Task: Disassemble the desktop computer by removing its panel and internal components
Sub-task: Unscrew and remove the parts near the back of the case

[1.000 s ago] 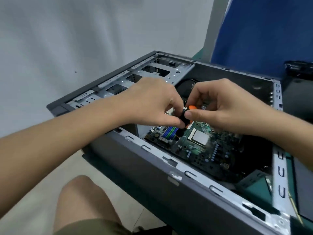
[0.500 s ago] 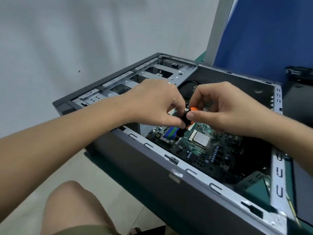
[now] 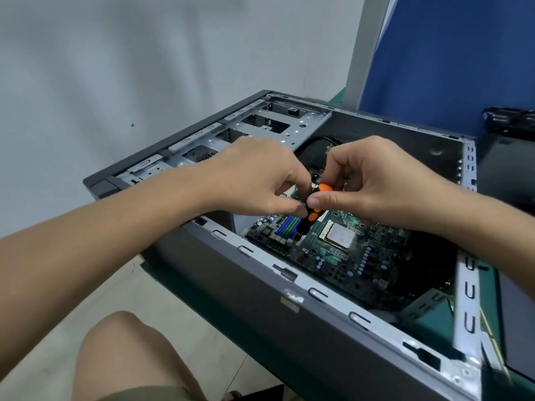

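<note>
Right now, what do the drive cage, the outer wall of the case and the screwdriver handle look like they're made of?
The drive cage: likely bare sheet steel, dull silver, with punched holes and folded edges. The outer wall of the case: probably metal painted matte dark grey; bare silver shows along its lip. The screwdriver handle: plastic or rubber, orange and black, smooth.
</note>
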